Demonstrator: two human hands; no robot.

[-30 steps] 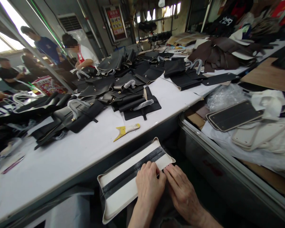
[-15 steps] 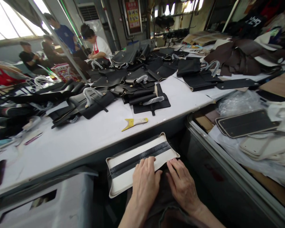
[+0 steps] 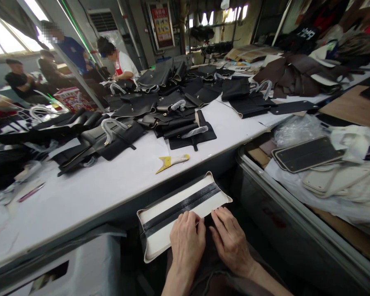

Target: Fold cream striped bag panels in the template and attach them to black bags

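Observation:
A bag body lies tilted over my lap, its cream oblong panel facing up. A black strip runs lengthwise across this panel, and a thin raised rim with peaked corners borders it. Dark material shows along its far and left sides. My left hand has its fingers curled over the near edge, thumb pressed in close. To the right of it, my right hand pinches the same edge near the right corner. The fingertips of both hands are partly hidden.
On the white table lies a yellow fork-ended tool, with several black bags behind it. At right stands a grey bin holding flat panels and plastic wrap. A grey crate sits at lower left. People work at the back left.
My left hand has drawn back slightly toward me along the near edge, its fingers now more curled. My right hand has shifted slightly left. The camera view has turned a little.

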